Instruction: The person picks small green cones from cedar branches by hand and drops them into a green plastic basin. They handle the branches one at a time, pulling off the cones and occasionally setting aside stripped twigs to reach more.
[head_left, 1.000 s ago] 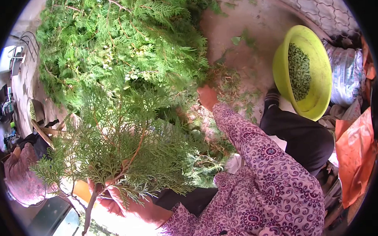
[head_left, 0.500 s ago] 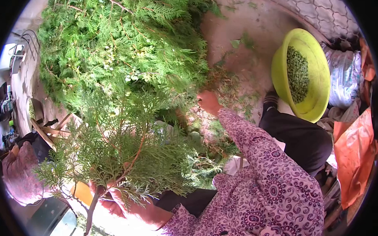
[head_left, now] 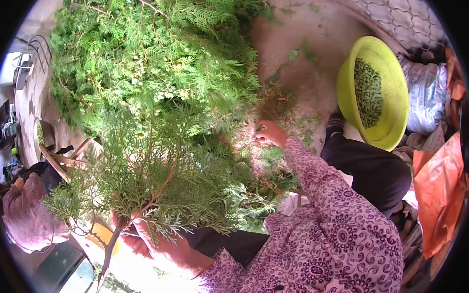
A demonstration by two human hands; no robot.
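Note:
A leafy green branch (head_left: 168, 174) stands upright at lower left, its brown stem pointing down. Around the base of that branch my left hand (head_left: 163, 249) is closed, partly hidden by the leaves. My right hand (head_left: 270, 133) is in front of me at the right edge of the foliage, its fingers pinched together; what they hold, if anything, is too small to tell. Behind both hands lies a large heap of green branches (head_left: 154, 56). To the right, a tilted yellow-green basin (head_left: 395, 89) holds many small green pieces (head_left: 368, 93).
An orange sheet (head_left: 440, 196) and a pale plastic sack (head_left: 425, 96) lie at the right. Bits of foliage litter the floor (head_left: 313, 35). Another person's sleeve (head_left: 33, 213) shows at far left, near a wooden frame (head_left: 54, 162). My dark-clothed leg (head_left: 367, 167) is right of centre.
My right hand has moved slightly right and down, away from the heap. The branch in my left hand has shifted a little, its stem's lower end swinging left and up.

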